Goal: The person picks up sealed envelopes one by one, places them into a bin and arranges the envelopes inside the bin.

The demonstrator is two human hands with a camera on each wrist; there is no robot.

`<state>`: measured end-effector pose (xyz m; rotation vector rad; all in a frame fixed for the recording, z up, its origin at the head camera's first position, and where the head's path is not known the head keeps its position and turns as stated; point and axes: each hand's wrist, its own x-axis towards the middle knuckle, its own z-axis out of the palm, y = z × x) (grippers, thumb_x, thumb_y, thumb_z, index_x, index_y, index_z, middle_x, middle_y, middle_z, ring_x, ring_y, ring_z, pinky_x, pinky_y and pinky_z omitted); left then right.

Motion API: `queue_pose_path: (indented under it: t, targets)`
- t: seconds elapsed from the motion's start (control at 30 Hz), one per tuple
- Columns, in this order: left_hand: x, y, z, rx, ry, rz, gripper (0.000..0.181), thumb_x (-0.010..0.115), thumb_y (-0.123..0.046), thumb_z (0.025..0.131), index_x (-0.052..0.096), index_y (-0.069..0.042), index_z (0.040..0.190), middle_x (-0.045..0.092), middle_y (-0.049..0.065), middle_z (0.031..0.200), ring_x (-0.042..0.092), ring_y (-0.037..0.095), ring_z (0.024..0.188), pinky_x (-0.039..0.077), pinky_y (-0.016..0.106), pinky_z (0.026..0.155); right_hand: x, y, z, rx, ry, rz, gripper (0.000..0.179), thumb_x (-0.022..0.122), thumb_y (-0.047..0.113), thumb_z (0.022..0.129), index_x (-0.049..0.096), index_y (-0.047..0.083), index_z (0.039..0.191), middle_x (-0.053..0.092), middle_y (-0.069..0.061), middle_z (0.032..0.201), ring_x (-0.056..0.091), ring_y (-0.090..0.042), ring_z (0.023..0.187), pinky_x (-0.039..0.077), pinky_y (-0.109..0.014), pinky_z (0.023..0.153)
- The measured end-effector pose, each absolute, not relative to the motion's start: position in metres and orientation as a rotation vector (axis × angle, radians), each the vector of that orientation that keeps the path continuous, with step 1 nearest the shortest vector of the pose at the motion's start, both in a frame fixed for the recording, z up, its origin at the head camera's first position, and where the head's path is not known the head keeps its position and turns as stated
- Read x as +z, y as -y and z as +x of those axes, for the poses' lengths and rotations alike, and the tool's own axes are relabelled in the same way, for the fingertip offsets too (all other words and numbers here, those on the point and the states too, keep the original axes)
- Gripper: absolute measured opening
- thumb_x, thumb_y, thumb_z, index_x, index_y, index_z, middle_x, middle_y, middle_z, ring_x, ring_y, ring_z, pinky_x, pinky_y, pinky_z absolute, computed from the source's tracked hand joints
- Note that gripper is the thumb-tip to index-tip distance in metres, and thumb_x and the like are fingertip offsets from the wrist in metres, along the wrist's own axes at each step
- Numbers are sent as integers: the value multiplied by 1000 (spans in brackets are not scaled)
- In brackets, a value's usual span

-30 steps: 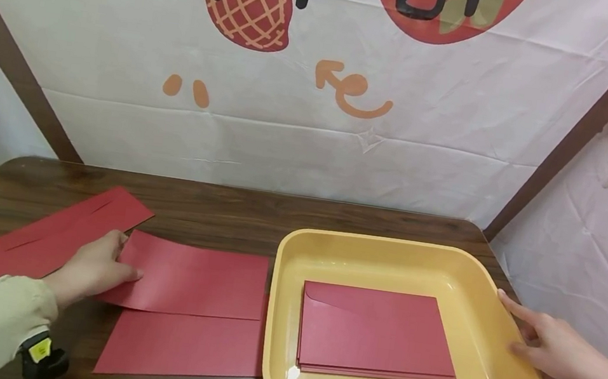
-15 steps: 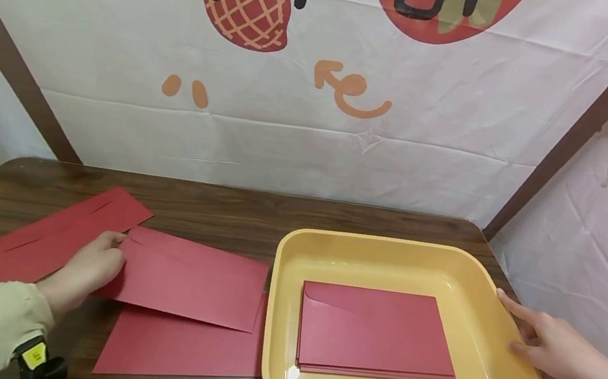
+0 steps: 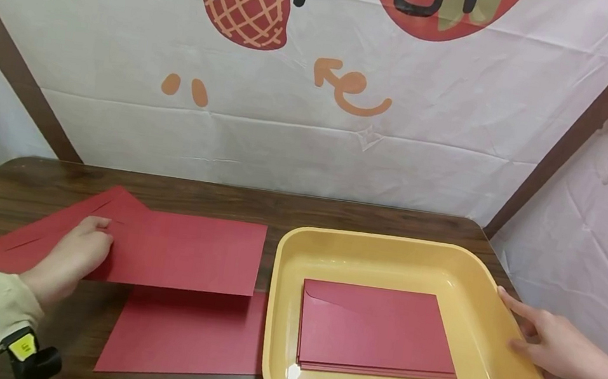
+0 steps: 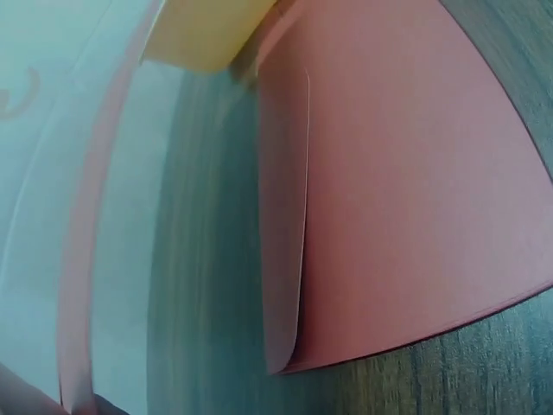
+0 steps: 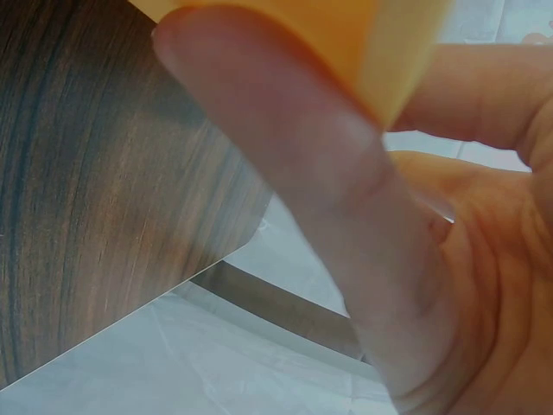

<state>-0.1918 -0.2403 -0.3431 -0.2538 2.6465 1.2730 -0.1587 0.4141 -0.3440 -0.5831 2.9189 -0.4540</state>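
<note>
My left hand (image 3: 73,252) pinches the left end of a red envelope (image 3: 194,252), which is held up off the table. Beneath it, red envelopes (image 3: 177,336) lie by the tray; in the left wrist view their flap (image 4: 285,216) faces up, and the held envelope (image 4: 82,233) shows edge-on. Another red envelope (image 3: 26,242) with dark slits lies slanted at the far left, partly behind the left hand. My right hand (image 3: 563,345) grips the right rim of a yellow tray (image 3: 488,367). Inside the tray is a neat stack of red envelopes (image 3: 377,330).
Everything stands on a dark wood-grain table (image 3: 210,199). A white printed cloth (image 3: 263,146) hangs behind its far edge, and another cloth (image 3: 591,240) hangs at the right.
My left hand has moved slightly left and raised the envelope, uncovering more of the envelopes beneath; the held envelope has turned and shifted away from the front. Right hand and tray stay put.
</note>
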Motion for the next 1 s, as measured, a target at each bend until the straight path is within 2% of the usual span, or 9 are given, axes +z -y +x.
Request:
queue_pose_path:
  t: [0.17, 0.27, 0.43, 0.5, 0.63, 0.7, 0.77, 0.83, 1.0]
  targets:
    - [-340, 233, -192, 1268, -2647, -246, 55, 17, -14, 99, 7, 22, 139, 4, 42, 145, 8, 54, 132, 15, 63, 108, -343, -413, -159, -434, -2926, -570, 79, 69, 4, 82, 23, -9, 145, 48, 15, 64, 39, 4, 45, 39, -22, 44]
    - [-339, 225, -191, 1279, -2632, -241, 54, 17, -14, 99, 8, 21, 140, 4, 41, 146, 9, 54, 133, 16, 62, 108, -342, -412, -159, -435, -2925, -565, 79, 69, 4, 82, 22, -9, 145, 50, 15, 65, 40, 4, 45, 40, -22, 45]
    - [-335, 209, -185, 1336, -2570, -229, 55, 17, -15, 100, 6, 18, 144, 7, 38, 147, 13, 51, 132, 20, 60, 106, -342, -413, -159, -417, -2953, -602, 88, 70, 4, 81, 16, 2, 151, 51, 16, 66, 40, 5, 49, 38, -21, 47]
    - [-334, 202, -183, 1370, -2530, -216, 55, 17, -16, 101, 6, 16, 145, 12, 37, 145, 18, 48, 130, 25, 57, 103, -343, -413, -159, -413, -2968, -626, 90, 70, 3, 81, 14, 7, 152, 48, 18, 64, 37, 6, 49, 37, -21, 47]
    - [-333, 190, -178, 1432, -2462, -185, 53, 17, -18, 103, 9, 12, 145, 21, 33, 142, 25, 44, 129, 30, 53, 100, -345, -414, -159, -412, -2990, -650, 91, 71, 3, 80, 16, 9, 152, 43, 19, 63, 35, 7, 49, 36, -20, 47]
    - [-332, 184, -176, 1464, -2434, -166, 51, 19, -17, 103, 11, 11, 145, 25, 31, 140, 28, 42, 128, 31, 50, 100, -345, -415, -159, -409, -2993, -656, 89, 71, 3, 80, 18, 6, 152, 41, 19, 63, 34, 6, 49, 35, -20, 47]
    - [-331, 178, -174, 1478, -2414, -137, 50, 21, -18, 104, 12, 8, 145, 28, 30, 141, 32, 40, 128, 34, 47, 98, -346, -415, -159, -403, -3011, -663, 90, 71, 3, 79, 19, 10, 152, 39, 19, 62, 33, 7, 48, 34, -20, 47]
    - [-329, 171, -172, 1492, -2393, -96, 48, 22, -18, 104, 14, 5, 145, 34, 27, 138, 42, 35, 122, 39, 42, 94, -347, -416, -159, -400, -3016, -668, 92, 72, 3, 79, 19, 12, 153, 39, 19, 63, 33, 7, 49, 34, -20, 47]
    - [-323, 153, -168, 1527, -2355, 25, 46, 28, -19, 105, 17, 2, 144, 40, 23, 139, 54, 25, 113, 43, 35, 89, -349, -416, -157, -406, -3029, -690, 94, 72, 2, 78, 18, 17, 153, 38, 19, 63, 32, 7, 48, 34, -20, 47]
